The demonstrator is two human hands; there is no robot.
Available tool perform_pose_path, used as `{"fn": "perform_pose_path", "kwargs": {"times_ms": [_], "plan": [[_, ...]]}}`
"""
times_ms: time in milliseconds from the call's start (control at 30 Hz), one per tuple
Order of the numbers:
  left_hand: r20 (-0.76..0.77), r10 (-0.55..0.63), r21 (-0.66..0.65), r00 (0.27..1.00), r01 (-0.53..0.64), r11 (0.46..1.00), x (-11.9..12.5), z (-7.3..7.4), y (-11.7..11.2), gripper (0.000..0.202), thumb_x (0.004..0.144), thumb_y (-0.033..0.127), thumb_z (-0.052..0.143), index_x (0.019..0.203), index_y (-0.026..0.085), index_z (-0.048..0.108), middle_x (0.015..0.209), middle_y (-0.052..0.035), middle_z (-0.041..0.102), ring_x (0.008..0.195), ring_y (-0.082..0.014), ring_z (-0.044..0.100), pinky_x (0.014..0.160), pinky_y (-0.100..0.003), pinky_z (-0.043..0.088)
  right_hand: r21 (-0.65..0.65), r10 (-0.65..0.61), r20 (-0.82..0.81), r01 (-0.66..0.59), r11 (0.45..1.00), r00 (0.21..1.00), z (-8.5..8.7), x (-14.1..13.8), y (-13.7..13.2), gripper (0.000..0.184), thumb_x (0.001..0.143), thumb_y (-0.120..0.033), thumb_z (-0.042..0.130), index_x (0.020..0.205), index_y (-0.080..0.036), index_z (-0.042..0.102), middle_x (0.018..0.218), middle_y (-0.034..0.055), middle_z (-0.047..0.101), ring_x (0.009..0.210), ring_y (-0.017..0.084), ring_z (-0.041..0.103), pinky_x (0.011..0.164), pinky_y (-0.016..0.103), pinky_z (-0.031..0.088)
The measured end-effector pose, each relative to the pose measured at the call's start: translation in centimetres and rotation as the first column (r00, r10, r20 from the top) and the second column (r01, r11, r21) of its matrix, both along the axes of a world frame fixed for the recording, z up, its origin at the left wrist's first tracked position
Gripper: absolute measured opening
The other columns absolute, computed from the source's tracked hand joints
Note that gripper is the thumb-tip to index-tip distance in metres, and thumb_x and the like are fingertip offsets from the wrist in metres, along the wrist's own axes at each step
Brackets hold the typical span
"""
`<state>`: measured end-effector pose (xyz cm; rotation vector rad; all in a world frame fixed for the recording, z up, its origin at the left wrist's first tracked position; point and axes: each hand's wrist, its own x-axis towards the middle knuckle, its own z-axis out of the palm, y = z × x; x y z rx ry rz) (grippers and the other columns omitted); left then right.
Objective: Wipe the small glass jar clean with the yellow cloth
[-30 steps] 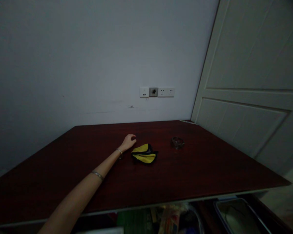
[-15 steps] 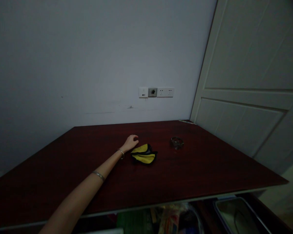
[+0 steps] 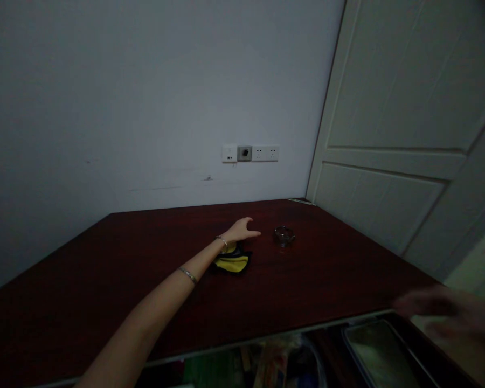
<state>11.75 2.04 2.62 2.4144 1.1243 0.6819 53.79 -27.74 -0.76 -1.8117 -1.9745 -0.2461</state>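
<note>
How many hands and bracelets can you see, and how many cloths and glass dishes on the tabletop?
Hands: 2, the left hand and the blurry right hand
Bracelets: 2
Yellow-and-black cloth: 1
Glass dish: 1
Total: 6

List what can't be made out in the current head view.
All in head view:
- Right hand: fingers smeared by blur.
- Yellow-black cloth item: partly hidden by left arm.
- Clear dish: too small and dark to show any contents.
- Green item: cut off by bottom edge.
</note>
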Motion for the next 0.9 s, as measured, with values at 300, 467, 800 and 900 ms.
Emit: {"fn": "perform_pose_path", "kwargs": {"times_ms": [300,467,800,900], "plan": [[-0.026,-0.151,-0.111,0.988,0.147,0.983,7.2,-1.2,0.1,0.111,0.045,0.054,0.077,0.131,0.003,0.030,0.129,-0.0255,0.046,0.117,-0.0348,0.046,0.093,-0.037,0.040,-0.077,0.174,-0.643,-0.288,0.954,0.746,4.7,-9.5,18.1,0.082,0.056,-0.038,0.076,0.130,-0.027,0.043,0.137,0.0096,0.043,0.125,0.029,0.042,0.105,0.043,0.034],[-0.025,-0.186,-0.125,0.982,0.181,0.975,8.4,-2.5,0.5,0.083,0.045,0.051,0.078,0.113,0.011,0.051,0.110,-0.0154,0.060,0.100,-0.0297,0.057,0.082,-0.034,0.045,-0.108,0.175,-0.757,-0.384,0.917,0.630,0.3,-11.0,23.6,0.098,0.052,-0.034,0.078,0.136,-0.022,0.030,0.139,0.0134,0.039,0.127,0.027,0.039,0.106,0.043,0.031],[-0.016,-0.177,-0.119,0.984,0.174,0.978,8.8,-3.8,1.0,0.063,0.054,0.054,0.072,0.100,0.012,0.062,0.098,-0.0108,0.066,0.089,-0.0248,0.061,0.074,-0.031,0.046,-0.129,0.182,-0.813,-0.476,0.870,0.553,-1.9,-12.4,25.6,0.092,0.052,-0.031,0.079,0.131,-0.018,0.033,0.131,0.0139,0.049,0.119,0.025,0.048,0.104,0.041,0.034],[-0.009,-0.189,-0.121,0.982,0.187,0.975,8.8,-3.9,1.1,0.064,0.054,0.054,0.072,0.101,0.012,0.062,0.097,-0.0115,0.066,0.088,-0.0247,0.061,0.075,-0.031,0.046,-0.111,0.190,-0.812,-0.466,0.878,0.551,-1.8,-12.5,25.4,0.085,0.052,-0.030,0.078,0.126,-0.018,0.038,0.126,0.0140,0.053,0.117,0.025,0.051,0.103,0.041,0.036]]}}
